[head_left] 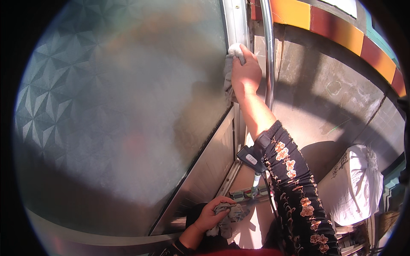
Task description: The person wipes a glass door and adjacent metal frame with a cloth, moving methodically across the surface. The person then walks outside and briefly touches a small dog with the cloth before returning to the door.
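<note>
My right hand [247, 76] is closed round a bunched pale grey cloth [229, 72]. It presses the cloth to the silver metal frame [235, 25] at the edge of a door with a large patterned glass pane [128, 98]. Lower down, near my body, my left hand [210, 216] grips a second crumpled grey cloth [224, 219], which hangs out of its fingers. That hand stays below the door's ribbed lower metal panel [205, 170]. A black sleeve with orange flowers [299, 192] covers my right forearm.
A shiny vertical metal bar [269, 51] stands just right of my right hand. Beyond it are a grey wall [324, 77] and a band of red and yellow tiles [337, 30]. A full white sack [356, 185] leans at the lower right. Beside my right sleeve hangs a black box-shaped device [251, 158].
</note>
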{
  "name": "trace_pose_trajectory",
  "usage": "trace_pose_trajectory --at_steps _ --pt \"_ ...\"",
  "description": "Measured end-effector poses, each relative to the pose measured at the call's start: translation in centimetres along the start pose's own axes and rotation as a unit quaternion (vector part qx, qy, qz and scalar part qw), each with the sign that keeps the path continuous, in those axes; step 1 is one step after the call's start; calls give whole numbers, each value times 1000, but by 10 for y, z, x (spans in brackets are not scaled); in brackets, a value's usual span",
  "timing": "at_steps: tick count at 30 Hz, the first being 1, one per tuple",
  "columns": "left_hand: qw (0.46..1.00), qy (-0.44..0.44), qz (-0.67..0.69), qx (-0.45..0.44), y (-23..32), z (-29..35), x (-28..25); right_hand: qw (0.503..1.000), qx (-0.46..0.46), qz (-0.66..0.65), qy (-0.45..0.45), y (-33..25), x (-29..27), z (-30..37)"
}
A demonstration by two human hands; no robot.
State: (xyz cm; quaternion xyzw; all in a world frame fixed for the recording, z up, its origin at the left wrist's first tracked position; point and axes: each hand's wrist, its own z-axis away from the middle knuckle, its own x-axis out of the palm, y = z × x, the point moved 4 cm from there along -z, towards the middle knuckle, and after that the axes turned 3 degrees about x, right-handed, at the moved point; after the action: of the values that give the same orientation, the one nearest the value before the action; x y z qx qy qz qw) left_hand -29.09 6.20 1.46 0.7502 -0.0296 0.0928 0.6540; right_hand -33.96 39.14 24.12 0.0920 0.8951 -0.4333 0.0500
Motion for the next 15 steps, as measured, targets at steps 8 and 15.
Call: trace_pose_trajectory --at_steps 8,15 --pt "1000 9 -12 -6 -4 6 0 988 -87 125 -31 8 16 -20" --pt "1000 9 0 5 1 3 3 981 -41 169 -81 82 9 43"
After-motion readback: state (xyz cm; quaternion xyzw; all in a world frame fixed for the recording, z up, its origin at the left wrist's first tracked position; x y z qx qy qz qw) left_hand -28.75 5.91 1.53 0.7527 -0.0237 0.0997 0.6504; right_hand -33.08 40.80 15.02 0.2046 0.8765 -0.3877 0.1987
